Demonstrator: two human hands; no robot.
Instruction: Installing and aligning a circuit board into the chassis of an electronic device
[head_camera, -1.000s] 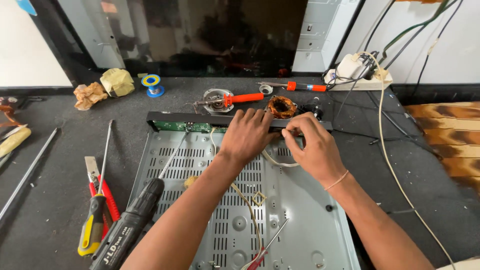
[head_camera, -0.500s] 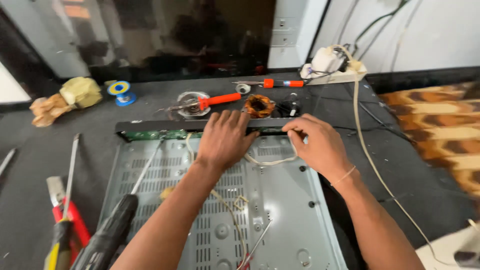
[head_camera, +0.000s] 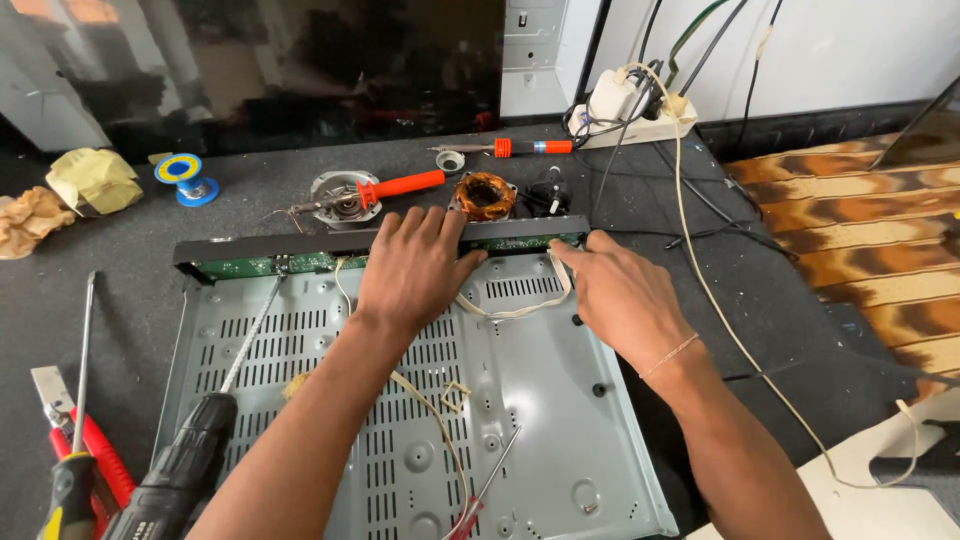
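A grey metal chassis (head_camera: 540, 400) with vent slots lies on a dark mat. Along its far edge runs a black front panel (head_camera: 260, 247) with a green circuit board (head_camera: 240, 266) behind it. My left hand (head_camera: 415, 265) lies flat, fingers over the panel's top near the middle. My right hand (head_camera: 615, 290) rests at the panel's right end, fingertips touching it and a pale flat ribbon cable (head_camera: 515, 308) that loops between the hands. Neither hand holds a tool.
A black-handled screwdriver (head_camera: 190, 460) and a thin red-handled one (head_camera: 485, 495) lie on the chassis. Red pliers (head_camera: 95, 465) sit left. Behind the panel: an orange soldering iron (head_camera: 395, 187), copper coil (head_camera: 486, 194), solder spool (head_camera: 185, 178), power strip (head_camera: 640, 105). A cream cord (head_camera: 720, 310) trails right.
The view has shifted so the chassis sits more to the left and lower. Both hands stay on the front panel; the right hand has slid slightly toward the panel's right end.
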